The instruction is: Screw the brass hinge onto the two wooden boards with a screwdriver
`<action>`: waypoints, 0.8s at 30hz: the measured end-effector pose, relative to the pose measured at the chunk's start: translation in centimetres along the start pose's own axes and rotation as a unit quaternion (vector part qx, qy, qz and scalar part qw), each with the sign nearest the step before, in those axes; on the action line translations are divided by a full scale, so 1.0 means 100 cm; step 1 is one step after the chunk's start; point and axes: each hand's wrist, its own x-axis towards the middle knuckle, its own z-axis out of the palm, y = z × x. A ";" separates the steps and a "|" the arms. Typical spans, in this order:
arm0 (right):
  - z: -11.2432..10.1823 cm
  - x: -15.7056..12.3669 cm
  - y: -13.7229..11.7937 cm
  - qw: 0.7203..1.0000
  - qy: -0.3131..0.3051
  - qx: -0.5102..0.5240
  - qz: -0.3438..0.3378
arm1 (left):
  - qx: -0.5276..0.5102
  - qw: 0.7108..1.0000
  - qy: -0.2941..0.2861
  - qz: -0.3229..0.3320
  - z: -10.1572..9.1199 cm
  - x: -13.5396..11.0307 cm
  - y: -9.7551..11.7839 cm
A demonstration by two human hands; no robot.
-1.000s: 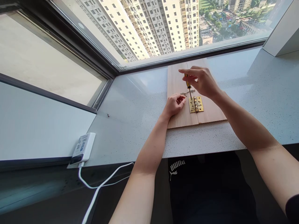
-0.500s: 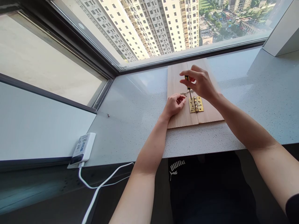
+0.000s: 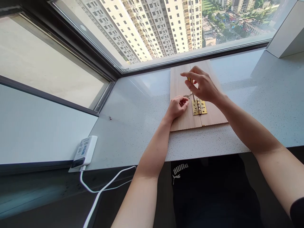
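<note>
My right hand [image 3: 203, 84] is closed round the yellow-and-black handle of a screwdriver [image 3: 189, 79], which stands nearly upright. Its shaft runs down to the upper left part of a brass hinge [image 3: 196, 107]; the tip's exact contact is too small to make out. The hinge lies opened flat across the seam between two pale wooden boards [image 3: 180, 122]. Left of the hinge, my left hand [image 3: 177, 107] rests on the left board with its fingers curled in; whatever they hold, if anything, is hidden. A few small screws [image 3: 187, 96] lie just beyond its fingertips.
The boards lie on a speckled white sill [image 3: 140, 126] under a large window with a dark frame [image 3: 152, 70]. A white power adapter [image 3: 87, 150] with a white cable [image 3: 102, 190] sits at the left front. A small dark bit [image 3: 110, 118] lies on the sill.
My right hand has shifted slightly and its fingers have turned on the screwdriver's handle, the index finger reaching further left. My left hand, the hinge and the boards stay put.
</note>
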 end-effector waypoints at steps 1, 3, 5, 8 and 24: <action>-0.002 0.000 -0.001 1.000 -0.015 0.014 -0.011 | -0.001 1.000 0.000 0.001 0.000 0.000 0.000; -0.005 0.001 0.000 0.998 -0.041 0.043 -0.022 | -0.002 1.000 -0.001 0.004 0.000 0.000 -0.001; -0.006 0.001 0.003 0.998 -0.036 0.047 -0.010 | -0.001 1.000 -0.001 0.004 0.000 0.001 -0.001; -0.002 0.001 0.008 1.000 0.012 0.020 0.021 | 0.004 1.000 0.001 0.003 0.000 0.001 -0.002; -0.009 0.002 -0.001 0.999 -0.036 0.021 -0.005 | 0.002 1.000 0.006 0.009 0.001 0.001 -0.004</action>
